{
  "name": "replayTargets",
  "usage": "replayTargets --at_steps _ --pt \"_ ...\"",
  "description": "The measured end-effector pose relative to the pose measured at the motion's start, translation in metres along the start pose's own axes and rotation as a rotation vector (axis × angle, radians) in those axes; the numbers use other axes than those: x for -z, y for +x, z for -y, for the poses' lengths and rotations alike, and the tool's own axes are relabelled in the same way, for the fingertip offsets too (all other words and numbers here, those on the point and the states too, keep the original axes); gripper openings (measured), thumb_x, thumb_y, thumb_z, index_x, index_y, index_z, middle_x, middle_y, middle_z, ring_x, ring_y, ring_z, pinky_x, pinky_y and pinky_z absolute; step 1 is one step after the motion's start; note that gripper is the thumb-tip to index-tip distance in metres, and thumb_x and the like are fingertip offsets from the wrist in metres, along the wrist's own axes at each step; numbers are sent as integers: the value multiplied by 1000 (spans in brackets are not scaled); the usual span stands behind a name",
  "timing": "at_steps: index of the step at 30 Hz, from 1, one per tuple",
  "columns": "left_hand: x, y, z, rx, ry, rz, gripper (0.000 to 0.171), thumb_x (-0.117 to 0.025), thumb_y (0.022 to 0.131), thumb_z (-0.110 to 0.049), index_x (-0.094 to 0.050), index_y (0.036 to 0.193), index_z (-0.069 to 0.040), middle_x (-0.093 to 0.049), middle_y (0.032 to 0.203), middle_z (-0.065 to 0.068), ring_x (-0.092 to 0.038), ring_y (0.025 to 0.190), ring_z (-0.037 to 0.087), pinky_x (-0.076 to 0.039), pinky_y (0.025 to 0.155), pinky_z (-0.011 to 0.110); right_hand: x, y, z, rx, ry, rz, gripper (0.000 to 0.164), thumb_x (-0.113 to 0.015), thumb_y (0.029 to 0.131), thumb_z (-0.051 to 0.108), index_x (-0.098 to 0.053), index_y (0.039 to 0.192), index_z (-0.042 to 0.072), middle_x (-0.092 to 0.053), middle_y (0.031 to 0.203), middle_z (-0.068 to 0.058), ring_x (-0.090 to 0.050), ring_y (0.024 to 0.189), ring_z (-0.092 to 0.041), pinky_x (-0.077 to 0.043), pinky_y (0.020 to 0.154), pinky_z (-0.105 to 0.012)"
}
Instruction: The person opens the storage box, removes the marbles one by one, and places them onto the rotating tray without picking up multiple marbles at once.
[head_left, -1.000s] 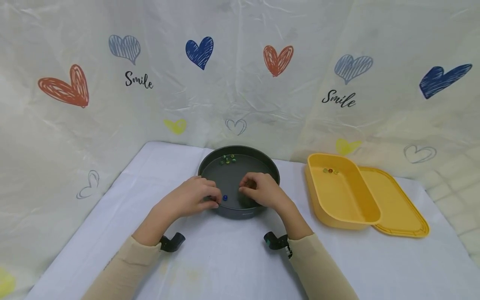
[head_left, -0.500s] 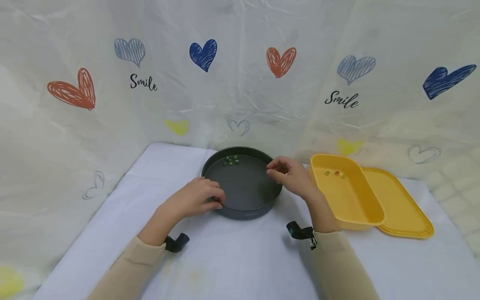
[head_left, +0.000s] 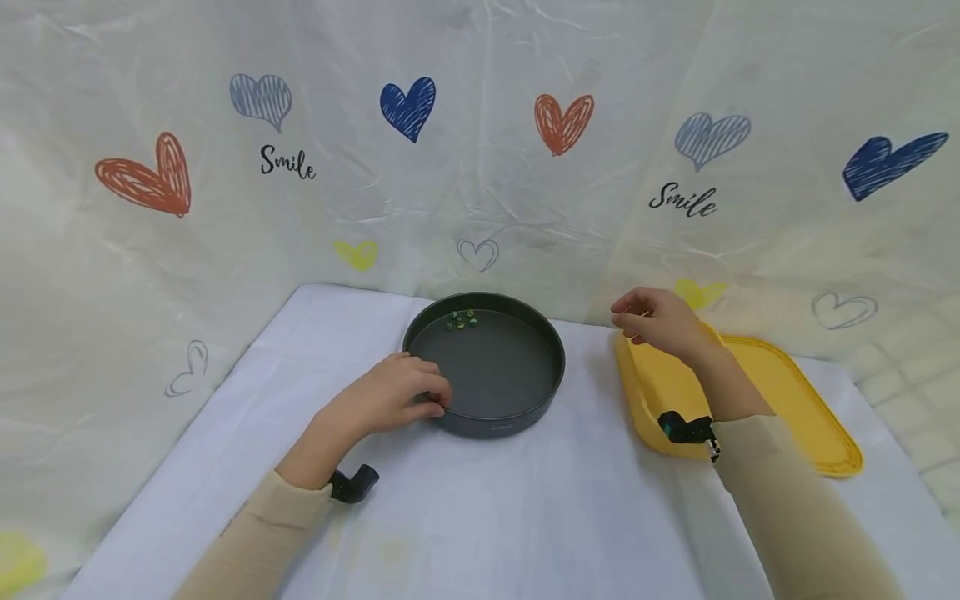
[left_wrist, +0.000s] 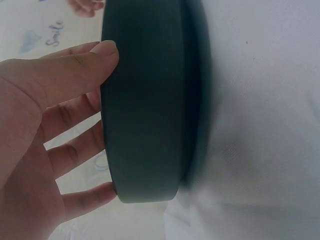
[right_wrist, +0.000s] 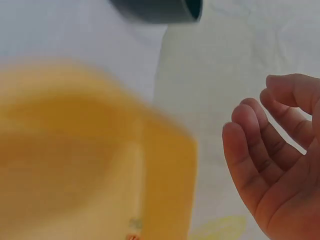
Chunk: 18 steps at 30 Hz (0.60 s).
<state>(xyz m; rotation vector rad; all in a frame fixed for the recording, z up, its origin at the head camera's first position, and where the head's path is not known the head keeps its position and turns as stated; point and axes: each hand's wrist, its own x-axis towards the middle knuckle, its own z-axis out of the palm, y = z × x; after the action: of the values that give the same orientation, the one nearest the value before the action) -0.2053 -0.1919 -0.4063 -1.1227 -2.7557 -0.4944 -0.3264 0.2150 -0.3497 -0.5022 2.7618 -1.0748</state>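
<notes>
We point our left arm point(head_left: 258, 525) to one o'clock, left hand point(head_left: 393, 392) gripping; our right arm point(head_left: 787, 500) points to eleven, right hand point(head_left: 662, 322) fingers point(right_wrist: 240, 155) bent (thumb point(right_wrist: 295, 90) near the index).

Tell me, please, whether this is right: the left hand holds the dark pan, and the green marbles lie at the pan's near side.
Not quite: the head view shows the green marbles at the far side of the dark pan, not the near one. The left hand does hold it.
</notes>
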Motion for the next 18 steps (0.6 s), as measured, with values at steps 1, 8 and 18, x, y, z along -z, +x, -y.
replayTargets --at_steps 1,8,18 --pt "0 0 0 2 -5 1 10 -80 85 -24 -71 89 -28 -61 87 -17 -60 84 12 -43 86 38 5 -1 -5 -29 18 15 31 -61 100 24 -61 119 -1 -66 108 -17 -65 86 -26 -59 76 -33" --pt "0 1 0 17 -2 8 10 -80 86 -24 -71 89 -29 -61 87 -18 -61 86 10 -43 92 43 32 -1 -41 -184 59 47 41 -59 101 26 -52 128 -4 -63 114 -17 -65 88 -24 -59 78 -31" --pt "0 1 -1 26 -14 22 10 -80 86 -24 -72 91 -29 -62 89 -18 -62 85 10 -43 93 44 51 -1 -77 -302 -2 101 47 -54 104 24 -46 135 -11 -54 124 -30 -65 92 -29 -57 89 -45"
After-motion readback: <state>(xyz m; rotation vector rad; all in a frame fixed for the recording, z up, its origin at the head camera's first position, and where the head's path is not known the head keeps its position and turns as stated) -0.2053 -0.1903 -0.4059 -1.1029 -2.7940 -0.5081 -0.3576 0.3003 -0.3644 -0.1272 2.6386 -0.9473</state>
